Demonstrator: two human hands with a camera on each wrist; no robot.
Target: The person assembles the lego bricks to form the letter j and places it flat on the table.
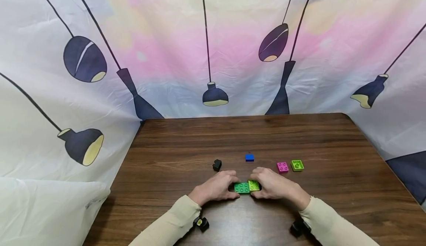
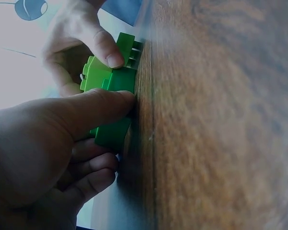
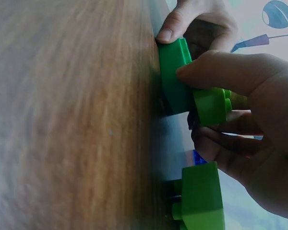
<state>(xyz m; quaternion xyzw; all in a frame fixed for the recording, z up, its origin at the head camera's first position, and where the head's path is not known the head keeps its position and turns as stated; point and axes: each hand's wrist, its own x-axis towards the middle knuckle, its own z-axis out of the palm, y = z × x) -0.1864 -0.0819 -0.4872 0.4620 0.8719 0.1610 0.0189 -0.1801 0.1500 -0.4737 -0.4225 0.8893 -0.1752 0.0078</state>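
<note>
A green toy building brick (image 1: 241, 188) rests on the table, with a smaller lime brick (image 1: 253, 185) on top of its right end. My left hand (image 1: 217, 186) grips the green brick's left end, its thumb (image 2: 113, 103) along the near side. The right hand (image 1: 274, 184) holds the lime brick from the right. In the right wrist view, the right thumb (image 3: 201, 72) also reaches over the side of the green brick (image 3: 173, 76). Lime studs (image 3: 227, 99) show between thumb and fingers; how firmly the two bricks sit together cannot be told.
Beyond the hands lie a black brick (image 1: 217, 165) on its side, a blue brick (image 1: 249, 158) and a pink brick (image 1: 282, 167). Another lime brick (image 1: 297, 165) lies upside down at the right. The brown wooden table (image 1: 206, 138) ends at a printed cloth (image 1: 179, 53).
</note>
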